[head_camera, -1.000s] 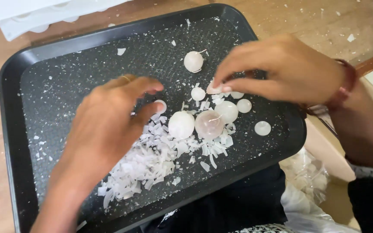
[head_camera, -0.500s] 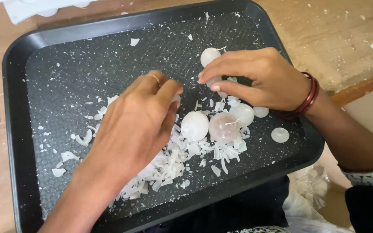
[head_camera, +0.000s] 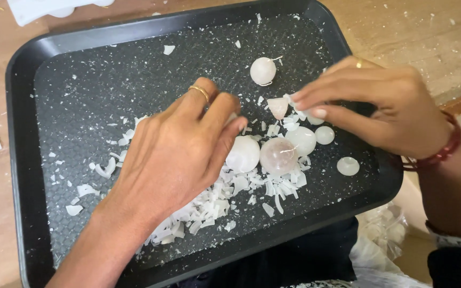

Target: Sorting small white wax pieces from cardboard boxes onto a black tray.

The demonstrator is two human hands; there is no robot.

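Wax pieces are lying at the middle of the work: a small pinkish wax chunk (head_camera: pixel 278 106) is sitting on the black tray (head_camera: pixel 22 160) just beside the right hand's fingertips (head_camera: pixel 301 98), which are pinching together over the flakes, though whether they are actually gripping anything I cannot tell. Half a second ago that hand was lying lower and flatter; now the right hand (head_camera: pixel 380 109) is reaching further in from the side. The left hand (head_camera: pixel 174 154) is spreading palm-down with curled fingers, holding nothing visible and resting against a white wax ball (head_camera: pixel 244 154), having slid nearer to it. Just beside it a cloudy translucent ball (head_camera: pixel 277 156) is sitting, with flat white discs (head_camera: pixel 348 166) near the right wrist and another ball (head_camera: pixel 263 70) apart, further up. A heap of white shavings (head_camera: pixel 209 205) is trailing toward the tray's near edge. The tray is resting on a wooden surface (head_camera: pixel 417 32).
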